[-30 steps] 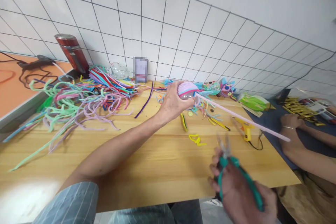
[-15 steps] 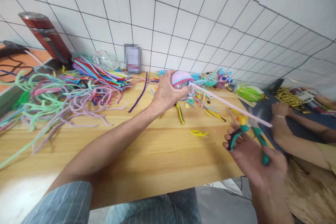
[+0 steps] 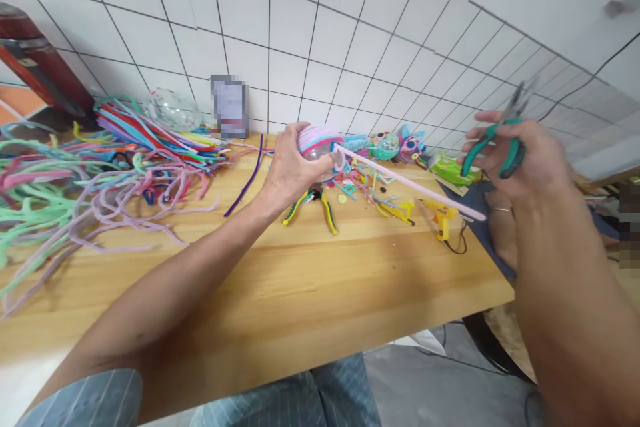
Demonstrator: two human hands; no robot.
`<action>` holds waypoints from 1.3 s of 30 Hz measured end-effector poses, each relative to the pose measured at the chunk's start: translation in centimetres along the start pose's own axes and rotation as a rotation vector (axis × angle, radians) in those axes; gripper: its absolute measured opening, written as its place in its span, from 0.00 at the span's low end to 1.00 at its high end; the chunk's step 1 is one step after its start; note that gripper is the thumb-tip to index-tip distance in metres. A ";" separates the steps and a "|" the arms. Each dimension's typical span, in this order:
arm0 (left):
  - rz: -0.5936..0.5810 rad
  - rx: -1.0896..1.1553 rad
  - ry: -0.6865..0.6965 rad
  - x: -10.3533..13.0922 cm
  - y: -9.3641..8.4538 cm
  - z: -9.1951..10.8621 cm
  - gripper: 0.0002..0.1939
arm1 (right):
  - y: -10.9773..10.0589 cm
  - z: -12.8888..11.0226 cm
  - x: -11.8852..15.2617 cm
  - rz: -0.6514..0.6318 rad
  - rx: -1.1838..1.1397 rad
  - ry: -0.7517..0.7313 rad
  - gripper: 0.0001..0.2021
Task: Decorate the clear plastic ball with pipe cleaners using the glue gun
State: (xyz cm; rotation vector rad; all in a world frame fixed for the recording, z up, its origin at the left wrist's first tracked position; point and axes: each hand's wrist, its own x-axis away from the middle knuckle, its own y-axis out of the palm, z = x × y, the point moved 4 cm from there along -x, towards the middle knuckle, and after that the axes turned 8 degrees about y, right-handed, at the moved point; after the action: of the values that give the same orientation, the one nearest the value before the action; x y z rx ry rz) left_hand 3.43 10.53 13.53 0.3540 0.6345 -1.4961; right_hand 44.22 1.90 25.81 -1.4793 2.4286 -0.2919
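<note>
My left hand (image 3: pixel 293 163) is closed around a clear plastic ball (image 3: pixel 320 151), whose upper part is wrapped in pink, lilac and blue pipe cleaner. From a small ring on the ball's right side, a long pale pink pipe cleaner (image 3: pixel 415 181) sticks out down to the right. My right hand (image 3: pixel 533 153) is raised at the right, against the wall, holding pliers (image 3: pixel 495 147) with teal and black handles. Their jaws point up and are smeared by motion. A second pair of pliers (image 3: pixel 329 210), with yellow and green handles, lies on the table below the ball.
Bunches of pipe cleaners (image 3: pixel 115 193) cover the table's left side, near a red flask (image 3: pixel 43 60). A phone-like object (image 3: pixel 230 107) leans on the tiled wall. Decorated balls (image 3: pixel 385 145) stand at the back. A yellow glue gun (image 3: pixel 443 219) lies right. Another person's arm (image 3: pixel 500 227) shows beyond.
My right hand has risen with the pliers from above the table's right front to wall height. The yellow loop has left its earlier spot near the front. My view has shifted slightly right.
</note>
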 end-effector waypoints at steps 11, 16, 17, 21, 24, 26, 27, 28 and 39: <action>0.022 0.014 0.006 -0.4 0.2 -0.7 0.35 | 6.0 16.5 13.0 0.062 0.146 0.211 0.26; -0.035 -0.035 0.018 0.3 0.8 -0.7 0.33 | 9.0 18.4 18.2 0.006 0.637 -0.094 0.22; -0.045 -0.040 0.016 0.4 0.9 -0.8 0.32 | 9.6 18.5 19.2 -0.022 0.702 -0.155 0.22; -0.070 -0.045 -0.011 0.6 1.0 -1.2 0.34 | 10.4 17.8 21.1 -0.139 0.802 -0.241 0.21; -0.082 -0.034 -0.014 0.5 0.9 -1.3 0.34 | 8.4 14.6 16.8 -0.246 0.748 -0.166 0.24; -0.079 -0.014 -0.014 0.4 0.8 -1.3 0.33 | 6.2 11.1 10.6 -0.380 0.690 -0.031 0.24; -0.074 -0.003 -0.015 0.3 0.6 -1.3 0.33 | 4.9 9.0 7.1 -0.449 0.652 0.045 0.23; -0.066 0.006 -0.018 0.2 0.4 -1.3 0.33 | 3.3 6.8 3.5 -0.451 0.614 0.129 0.22; 0.034 0.052 -0.006 -1.5 -1.3 -2.2 0.36 | 0.7 4.7 0.5 -0.172 0.943 0.146 0.32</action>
State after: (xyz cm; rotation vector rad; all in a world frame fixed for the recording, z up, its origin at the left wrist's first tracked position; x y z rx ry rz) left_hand 1.84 12.91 12.90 0.3990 0.5830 -1.4822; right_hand 44.97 1.65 21.09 -1.2052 1.7774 -1.3827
